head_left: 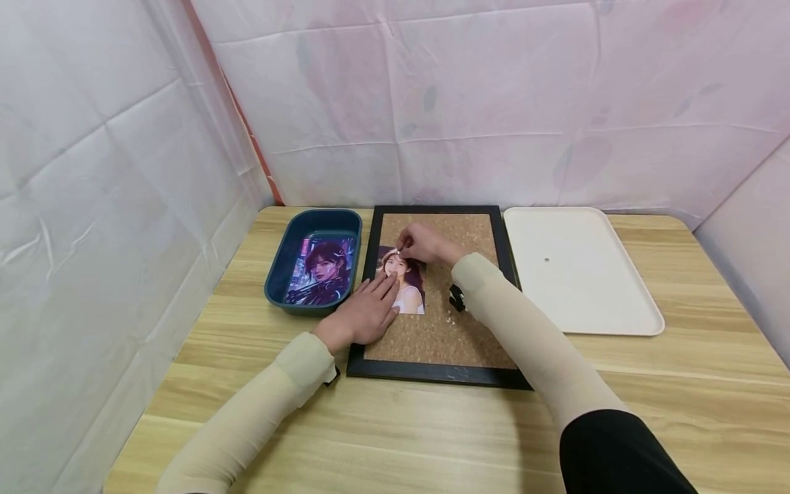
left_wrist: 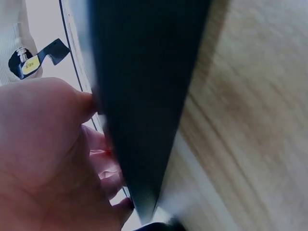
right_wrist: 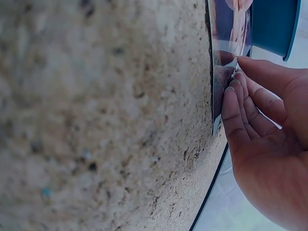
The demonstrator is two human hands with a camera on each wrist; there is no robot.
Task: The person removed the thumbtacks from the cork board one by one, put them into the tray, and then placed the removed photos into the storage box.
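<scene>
While the left hand lies flat with straight fingers across the lower left of a photo, pressing it to the cork board, the right hand sits at the photo's top edge with its fingertips pinched together on something small and pale, probably a pin, though it is too tiny to be sure. The photo rests on the left part of the cork, inside the black frame.

The head view alone gives this layout. The right wrist view runs close along the grainy cork surface and shows what the head view cannot: the photo's glossy edge slightly lifted off the cork, with the pinching fingertips at that edge and the blue tray's wall beyond. The left wrist view is mostly a blurred dark band of frame with the palm against it, and wood grain to the side.

A blue tray holding a second photo stands just left of the frame; a white tray lies just right of it. All sit on a light wooden table, enclosed by pale, creased pinkish sheeting
</scene>
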